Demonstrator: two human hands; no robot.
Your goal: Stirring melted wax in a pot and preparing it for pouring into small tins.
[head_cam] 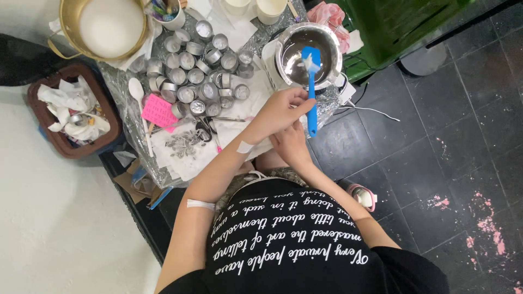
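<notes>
My left hand is closed around the middle of a blue spatula's handle. The spatula's head, smeared with white wax, sits inside a round metal melting pot that holds dark liquid. My right hand lies just below the left hand, next to the lower end of the handle. Its fingers are partly hidden, so I cannot see a grip. White tape strips cross my left forearm.
Several small metal cups crowd the foil-covered table, beside a pink card, a white spoon and wick tabs. A gold pot of white wax, a brown bin of tissues and a green crate surround it.
</notes>
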